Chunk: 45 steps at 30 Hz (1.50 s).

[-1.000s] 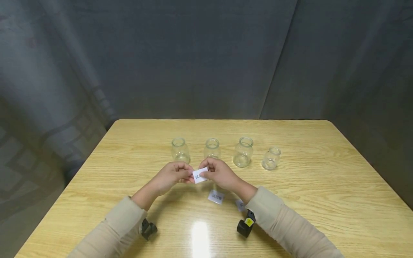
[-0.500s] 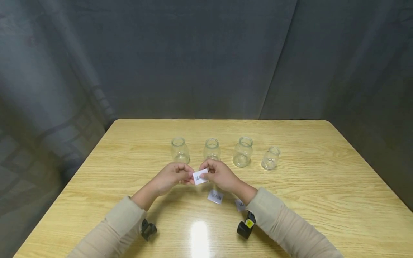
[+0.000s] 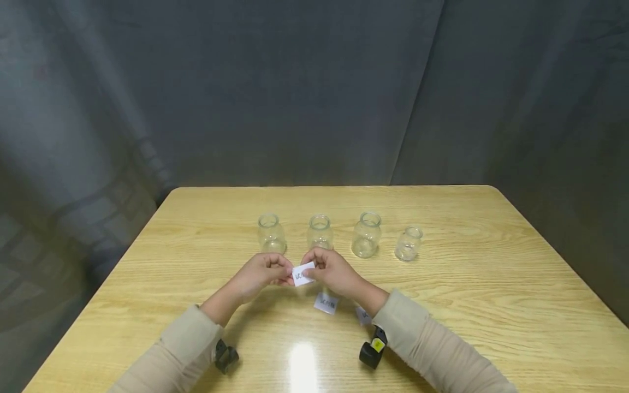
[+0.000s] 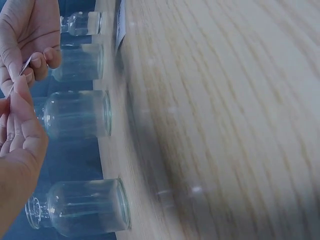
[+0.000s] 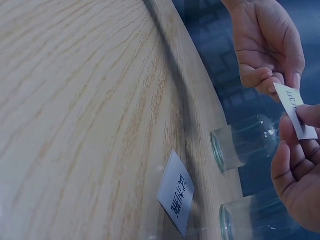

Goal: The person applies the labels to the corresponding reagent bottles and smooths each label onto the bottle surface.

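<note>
Both hands meet over the table in front of the jars, at a small white paper label with handwritten dark characters. My right hand pinches it, the thumb lying over the writing. At the opposite edge, the thumb and fingertips of my left hand pinch a corner; the right wrist view shows this corner against the left thumb. A second label lies on the table below the hands. Another label is partly covered by the right wrist.
Several clear glass jars stand in a row behind the hands: a left jar, a middle jar, a taller jar and a smaller jar at the right. The wooden table ends at a grey curtain.
The head view has tilted up slightly, so everything sits a little lower in it. Both hands keep their hold on the same label with hardly any movement.
</note>
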{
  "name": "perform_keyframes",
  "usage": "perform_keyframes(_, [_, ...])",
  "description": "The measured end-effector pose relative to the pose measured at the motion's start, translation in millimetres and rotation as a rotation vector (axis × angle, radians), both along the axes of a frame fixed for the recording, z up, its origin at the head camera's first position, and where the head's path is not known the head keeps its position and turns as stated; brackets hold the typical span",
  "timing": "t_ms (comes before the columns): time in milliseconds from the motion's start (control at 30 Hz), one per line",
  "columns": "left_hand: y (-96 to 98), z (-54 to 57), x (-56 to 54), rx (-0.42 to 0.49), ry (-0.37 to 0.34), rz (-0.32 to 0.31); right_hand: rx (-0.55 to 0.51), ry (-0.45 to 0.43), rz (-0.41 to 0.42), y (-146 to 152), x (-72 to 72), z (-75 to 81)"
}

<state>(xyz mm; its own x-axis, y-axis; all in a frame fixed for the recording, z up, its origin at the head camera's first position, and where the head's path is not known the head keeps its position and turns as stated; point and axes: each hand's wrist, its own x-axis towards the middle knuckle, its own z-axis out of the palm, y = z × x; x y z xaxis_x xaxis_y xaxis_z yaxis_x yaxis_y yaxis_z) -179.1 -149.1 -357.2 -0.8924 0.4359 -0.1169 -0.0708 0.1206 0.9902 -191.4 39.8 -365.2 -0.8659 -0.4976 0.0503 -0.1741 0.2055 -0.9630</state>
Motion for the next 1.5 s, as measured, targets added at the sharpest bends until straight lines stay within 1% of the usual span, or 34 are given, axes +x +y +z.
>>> perform_keyframes(133, [-0.9,0.0,0.6,-0.010,0.020,0.012,0.009,0.017,-0.043,2,-0.1,-1.0])
perform_keyframes(367, [-3.7,0.6,-0.1,-0.034,0.052,0.033,0.003,0.020,-0.142,6,-1.3,-1.0])
perform_keyframes(467, [-3.9,2.0,-1.5,-0.046,0.068,0.035,0.002,0.016,-0.162,6,-1.8,1.0])
perform_keyframes(533, [-3.5,3.2,-2.6,-0.050,0.075,0.036,-0.005,0.002,-0.150,5,-0.7,4.5])
perform_keyframes(733, [-0.7,4.6,-4.4,-0.057,0.090,0.019,-0.037,-0.002,-0.054,2,13.5,24.3])
perform_keyframes(833, [0.8,3.2,-4.8,-0.069,0.103,0.010,-0.030,0.007,-0.037,0,18.3,28.5])
perform_keyframes(1067, [4.8,-0.5,-5.0,-0.099,0.123,0.001,-0.032,-0.001,-0.013,-2,20.9,25.5])
perform_keyframes(1267, [6.9,0.1,-4.7,-0.113,0.110,0.006,-0.041,-0.003,0.000,-2,21.4,24.0])
perform_keyframes(1500, [8.5,-1.2,-2.4,-0.128,0.095,-0.001,-0.033,-0.005,-0.010,-2,22.8,22.9])
